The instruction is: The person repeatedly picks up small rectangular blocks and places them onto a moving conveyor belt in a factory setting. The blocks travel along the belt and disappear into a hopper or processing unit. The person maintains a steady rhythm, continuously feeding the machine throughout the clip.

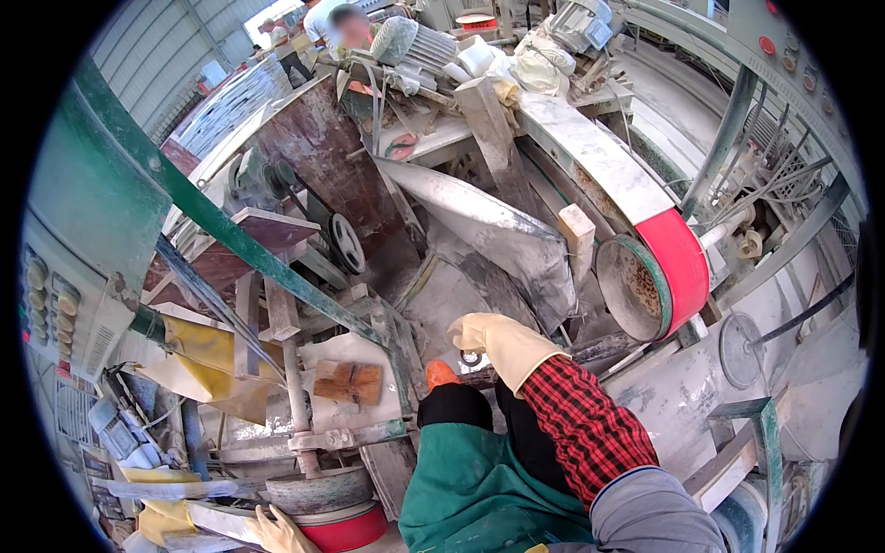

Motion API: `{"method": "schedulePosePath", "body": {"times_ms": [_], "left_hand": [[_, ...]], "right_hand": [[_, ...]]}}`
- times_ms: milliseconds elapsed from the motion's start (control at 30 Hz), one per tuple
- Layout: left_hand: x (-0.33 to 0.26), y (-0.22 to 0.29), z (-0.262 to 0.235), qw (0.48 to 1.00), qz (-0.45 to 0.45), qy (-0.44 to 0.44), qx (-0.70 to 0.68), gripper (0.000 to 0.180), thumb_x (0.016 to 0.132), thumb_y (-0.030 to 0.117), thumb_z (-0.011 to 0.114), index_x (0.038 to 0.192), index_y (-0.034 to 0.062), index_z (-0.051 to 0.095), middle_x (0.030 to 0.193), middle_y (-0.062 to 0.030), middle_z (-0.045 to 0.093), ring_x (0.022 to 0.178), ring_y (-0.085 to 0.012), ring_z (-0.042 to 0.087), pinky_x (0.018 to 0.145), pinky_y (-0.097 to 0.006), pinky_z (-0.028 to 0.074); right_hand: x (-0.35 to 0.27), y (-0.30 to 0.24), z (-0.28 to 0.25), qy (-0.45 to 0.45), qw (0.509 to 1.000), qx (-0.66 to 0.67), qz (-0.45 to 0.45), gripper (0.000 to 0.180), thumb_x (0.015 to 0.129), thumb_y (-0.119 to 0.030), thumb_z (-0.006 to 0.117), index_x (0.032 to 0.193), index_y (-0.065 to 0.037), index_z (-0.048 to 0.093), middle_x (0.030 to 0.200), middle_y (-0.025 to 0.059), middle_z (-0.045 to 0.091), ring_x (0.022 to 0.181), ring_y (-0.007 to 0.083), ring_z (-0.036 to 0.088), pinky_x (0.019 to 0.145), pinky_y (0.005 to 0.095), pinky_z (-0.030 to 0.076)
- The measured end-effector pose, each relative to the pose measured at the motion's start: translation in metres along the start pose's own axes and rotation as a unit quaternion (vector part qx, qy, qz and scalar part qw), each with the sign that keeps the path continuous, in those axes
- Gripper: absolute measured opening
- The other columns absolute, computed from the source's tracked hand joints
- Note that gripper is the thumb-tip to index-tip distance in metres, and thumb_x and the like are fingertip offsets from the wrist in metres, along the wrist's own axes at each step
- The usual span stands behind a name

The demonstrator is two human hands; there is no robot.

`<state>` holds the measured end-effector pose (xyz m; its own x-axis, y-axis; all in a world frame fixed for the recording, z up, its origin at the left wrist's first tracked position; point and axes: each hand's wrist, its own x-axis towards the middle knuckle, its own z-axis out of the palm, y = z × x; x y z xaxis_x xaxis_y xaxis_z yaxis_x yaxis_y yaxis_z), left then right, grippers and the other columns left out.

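Observation:
My right hand (498, 343), in a cream rubber glove with a red-and-black checked sleeve, reaches over the middle of the machinery. Its fingers curl down beside a small dark round part (471, 358); what they close on is hidden. At the lower left my left hand (275, 531), in a similar glove, has its fingers stretched out by the end of a pale flat bar (217, 519). Next to it is a red-rimmed wheel (346, 528). An orange shoe tip (442, 373) shows below my green apron (479, 484).
A large wheel with a red band (678, 267) stands at right, by a grey sheet-metal chute (489, 221). A green beam (235, 240) slants across the left. Control panels (55, 295) flank the space. A wooden block (348, 382) lies near my feet. Several people work far back.

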<state>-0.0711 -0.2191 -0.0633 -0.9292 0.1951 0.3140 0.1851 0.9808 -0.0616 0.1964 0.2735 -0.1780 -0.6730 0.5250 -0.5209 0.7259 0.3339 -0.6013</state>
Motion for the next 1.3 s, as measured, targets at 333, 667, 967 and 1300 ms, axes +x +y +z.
{"method": "schedulePosePath", "body": {"times_ms": [333,667,967,1300], "left_hand": [[-0.004,-0.017,0.02,0.999,0.025,0.026,-0.014,0.042,0.093,0.036,0.052,0.122,0.0066,0.059,0.135,-0.0286,0.045,0.125,-0.0415,0.043,0.104,-0.045,0.036],[-0.006,-0.023,0.041,0.991,0.078,0.105,0.012,0.035,0.093,0.032,0.053,0.113,0.0054,0.064,0.122,-0.0301,0.053,0.109,-0.0445,0.052,0.095,-0.048,0.041],[-0.019,0.002,0.019,0.994,0.08,0.068,0.006,0.033,0.092,0.026,0.053,0.113,0.0014,0.062,0.122,-0.0288,0.052,0.109,-0.0434,0.051,0.093,-0.047,0.042],[-0.028,0.022,-0.004,0.987,0.102,0.1,0.067,0.037,0.09,0.035,0.054,0.116,0.0119,0.065,0.113,-0.0172,0.059,0.103,-0.0352,0.056,0.085,-0.044,0.047]], "right_hand": [[-0.007,-0.002,-0.003,0.004,1.0,0.005,-0.008,0.047,0.085,-0.032,0.05,0.131,-0.02,0.055,0.128,0.0097,0.058,0.118,0.0292,0.054,0.101,0.0387,0.042],[-0.015,-0.005,-0.009,0.016,1.0,0.008,-0.025,0.047,0.086,-0.031,0.051,0.131,-0.021,0.054,0.129,0.0101,0.058,0.119,0.0295,0.054,0.101,0.0392,0.041],[-0.014,-0.005,-0.011,0.007,0.999,0.002,-0.034,0.047,0.086,-0.031,0.051,0.131,-0.019,0.054,0.128,0.01,0.058,0.118,0.0293,0.054,0.1,0.0383,0.042],[-0.01,0.003,-0.01,0.007,1.0,0.011,-0.019,0.046,0.086,-0.032,0.05,0.131,-0.02,0.055,0.129,0.0094,0.058,0.119,0.029,0.054,0.101,0.0385,0.041]]}}
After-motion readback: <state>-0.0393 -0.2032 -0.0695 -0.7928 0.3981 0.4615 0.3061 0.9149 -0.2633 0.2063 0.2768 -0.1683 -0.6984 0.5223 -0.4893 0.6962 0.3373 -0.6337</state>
